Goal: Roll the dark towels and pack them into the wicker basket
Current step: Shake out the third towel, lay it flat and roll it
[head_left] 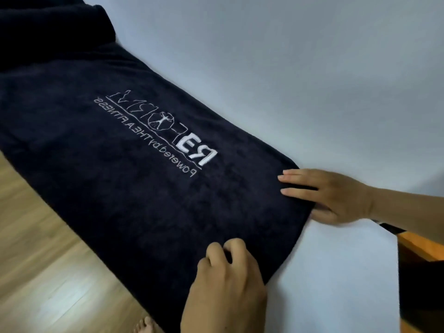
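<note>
A dark navy towel point(125, 179) with white embroidered lettering lies folded lengthwise on a white surface point(300, 75), running from the top left to the lower right. My right hand point(334, 197) grips the near end of the towel at its far corner, fingers flat on top and thumb tucked under the edge. My left hand point(225, 282) pinches the same end at its near corner, fingers curled into the cloth. The wicker basket is not in view.
More dark cloth point(48, 27) is heaped at the top left beyond the towel. A wooden floor point(36, 248) runs along the left side, with a bare foot point(144, 325) at the bottom edge. A wooden edge point(418, 243) shows at the right.
</note>
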Demonstrator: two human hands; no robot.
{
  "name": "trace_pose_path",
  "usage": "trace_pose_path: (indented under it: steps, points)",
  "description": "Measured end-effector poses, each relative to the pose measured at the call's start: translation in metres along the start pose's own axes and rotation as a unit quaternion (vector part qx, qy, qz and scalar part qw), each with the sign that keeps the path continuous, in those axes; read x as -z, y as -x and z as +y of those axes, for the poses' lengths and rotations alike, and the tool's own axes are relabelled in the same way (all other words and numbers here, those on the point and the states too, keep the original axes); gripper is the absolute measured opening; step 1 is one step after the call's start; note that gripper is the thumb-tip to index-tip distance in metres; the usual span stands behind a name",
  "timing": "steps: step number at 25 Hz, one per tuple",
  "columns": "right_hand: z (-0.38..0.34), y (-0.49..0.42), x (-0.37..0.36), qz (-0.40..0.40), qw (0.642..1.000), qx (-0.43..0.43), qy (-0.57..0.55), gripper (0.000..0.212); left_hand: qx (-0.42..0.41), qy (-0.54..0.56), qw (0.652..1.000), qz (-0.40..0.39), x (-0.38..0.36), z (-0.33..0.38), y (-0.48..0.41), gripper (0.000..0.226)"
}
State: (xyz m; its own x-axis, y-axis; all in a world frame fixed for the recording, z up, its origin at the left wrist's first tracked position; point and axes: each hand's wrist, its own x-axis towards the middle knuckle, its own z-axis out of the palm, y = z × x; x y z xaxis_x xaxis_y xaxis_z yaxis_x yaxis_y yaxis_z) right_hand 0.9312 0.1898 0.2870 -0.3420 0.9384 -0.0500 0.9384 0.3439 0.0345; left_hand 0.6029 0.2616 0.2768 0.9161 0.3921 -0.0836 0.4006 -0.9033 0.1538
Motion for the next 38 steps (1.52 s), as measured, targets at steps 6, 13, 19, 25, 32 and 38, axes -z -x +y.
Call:
trace_pose_path:
  steps: [6,13,19,25,32,38]
  points:
    - [0.024,-0.01,0.007,-0.028,0.998,-0.058,0.008,0.052,-0.032,0.03,0.999,0.002,0.029,-0.011,-0.007,0.025]
    - [0.04,-0.039,0.047,-0.127,0.951,-0.235,-0.155,0.057,0.047,0.253,0.966,0.006,0.041,-0.074,0.028,0.046]
    - [0.031,-0.06,0.06,-0.138,0.921,-0.284,-0.226,0.047,0.143,0.521,0.833,0.119,0.018,-0.089,0.053,0.021]
    - [0.018,-0.079,0.024,-0.027,0.923,-0.351,-0.155,0.041,0.246,0.631,0.713,0.183,0.01,-0.072,0.059,0.05]
    - [0.01,-0.081,0.019,0.06,0.892,-0.401,-0.198,0.019,0.333,0.622,0.705,0.07,0.013,-0.086,0.05,0.058]
    - [0.008,-0.083,0.016,0.073,0.892,-0.406,-0.186,0.017,0.221,0.452,0.863,-0.037,0.017,-0.093,0.06,0.059]
